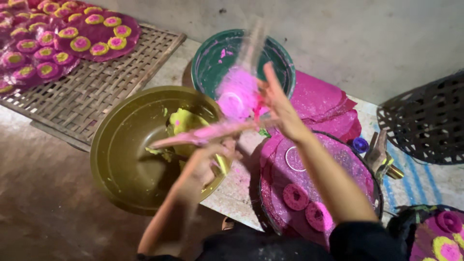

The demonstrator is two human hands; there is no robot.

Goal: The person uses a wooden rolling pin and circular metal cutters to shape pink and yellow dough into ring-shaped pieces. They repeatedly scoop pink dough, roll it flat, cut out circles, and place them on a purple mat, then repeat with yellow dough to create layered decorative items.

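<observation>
My right hand (279, 107) is raised over the green bowl (212, 63) and grips a clear bag of pink paste (237, 92), blurred by motion. My left hand (205, 162) hovers over the rim of the olive bowl (121, 159) and holds a long pink-smeared stick (193, 137) that reaches across it. A lump of yellow-green paste (183, 123) lies inside the olive bowl. Below my right forearm, a round tray (275, 203) covered in pink sheet carries two pink rosettes (296, 195) and a ring mark.
A woven bamboo rack (92, 92) at the upper left bears pink sheets with several pink-and-yellow rosettes (79, 43). Stacked pink discs (324, 104) lie by the wall. A dark woven basket (425, 121) stands at right, with a small blue cap (360, 144) nearby.
</observation>
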